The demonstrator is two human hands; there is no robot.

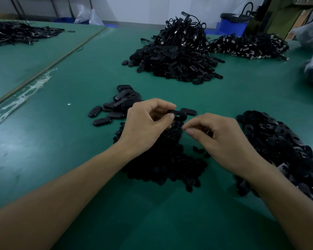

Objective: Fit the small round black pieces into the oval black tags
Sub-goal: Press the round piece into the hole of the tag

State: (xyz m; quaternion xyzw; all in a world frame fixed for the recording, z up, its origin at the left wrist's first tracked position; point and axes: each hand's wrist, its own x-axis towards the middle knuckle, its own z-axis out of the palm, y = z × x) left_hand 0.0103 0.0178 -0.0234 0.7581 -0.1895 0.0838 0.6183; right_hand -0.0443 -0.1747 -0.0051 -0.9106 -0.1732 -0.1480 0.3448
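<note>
A heap of small round black pieces [163, 159] lies in the middle of the green table [70, 141], and both hands work just above its far edge. The left hand [145, 123] pinches one oval black tag [178, 115] between thumb and curled fingers, its opening turned upward. The right hand [222, 141] hovers just beside the tag with thumb and forefinger drawn together; whether a round piece sits between them is too small and dark to tell. To the left of the heap and a little beyond it lies a small cluster of tags [116, 107], likely the ones already fitted. To the right of the heap sits a much bigger pile of tags [278, 147], seemingly waiting their turn. Well beyond the heap rises a large mound of tags with cords [175, 58]. Judging by these sizes, the job is at an early stage: a few done, one in hand, most left.
</note>
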